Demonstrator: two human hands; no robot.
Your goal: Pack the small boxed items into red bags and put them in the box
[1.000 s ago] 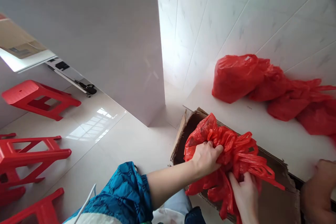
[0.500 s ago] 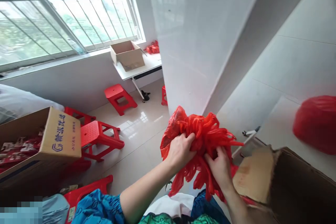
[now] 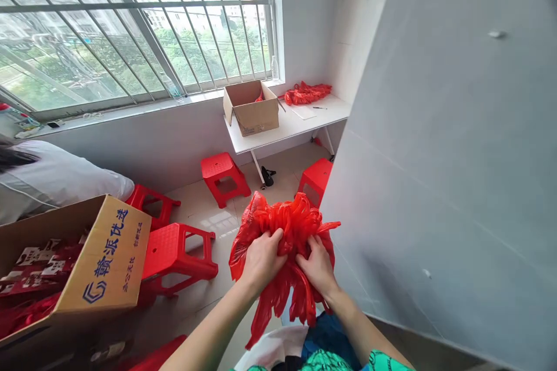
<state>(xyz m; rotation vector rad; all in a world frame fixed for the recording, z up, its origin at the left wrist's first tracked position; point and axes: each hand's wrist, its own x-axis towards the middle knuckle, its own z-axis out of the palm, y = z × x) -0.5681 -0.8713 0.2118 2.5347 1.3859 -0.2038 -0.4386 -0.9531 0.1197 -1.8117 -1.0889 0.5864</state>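
A bunch of thin red plastic bags is held up in front of my body, its handles and loose ends hanging down. My left hand grips the left side of the bunch, thumb on top and the other fingers buried in the plastic. On the right side, my right hand is closed on the same bags, its fingertips partly hidden among the folds. The two hands are a short way apart, with crumpled plastic between them.
At left stands a cardboard box of red packets, near red stools. Beside it is a person in a white top. By the window, a white table bears an open carton and more red bags. A wall rises at right.
My view has swung to the right side of the window, bringing more of the table into sight. The large carton at right has left the view. Both hands still grip the red bags.
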